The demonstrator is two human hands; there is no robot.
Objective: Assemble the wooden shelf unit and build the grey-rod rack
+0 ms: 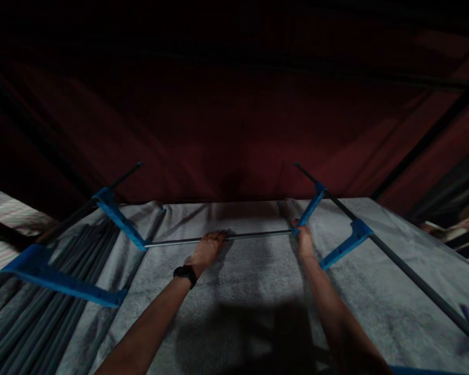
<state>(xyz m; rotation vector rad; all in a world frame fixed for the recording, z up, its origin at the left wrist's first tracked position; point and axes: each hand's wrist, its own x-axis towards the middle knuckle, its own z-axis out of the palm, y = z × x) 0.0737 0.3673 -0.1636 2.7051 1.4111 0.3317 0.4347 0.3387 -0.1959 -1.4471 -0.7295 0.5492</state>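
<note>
A thin metal tube [258, 235] runs crosswise between two blue plastic brackets, low over a grey fleecy cloth. My left hand [208, 247], with a black band on the wrist, has its fingers curled over the middle of this tube. At the tube's right end, my right hand [305, 242] is closed around the lower end of the right blue bracket [311, 207]. The left blue bracket [121, 219] meets the tube's other end. Both brackets slope up to long dark poles, the right pole [340, 204] and the left pole [127, 174].
Nearer me are another blue bracket on the left [70, 281] and one on the right [346, 247]. Several loose grey tubes [58, 307] lie at the left on the grey cloth [242, 291]. A dark red fabric wall [234, 151] rises behind.
</note>
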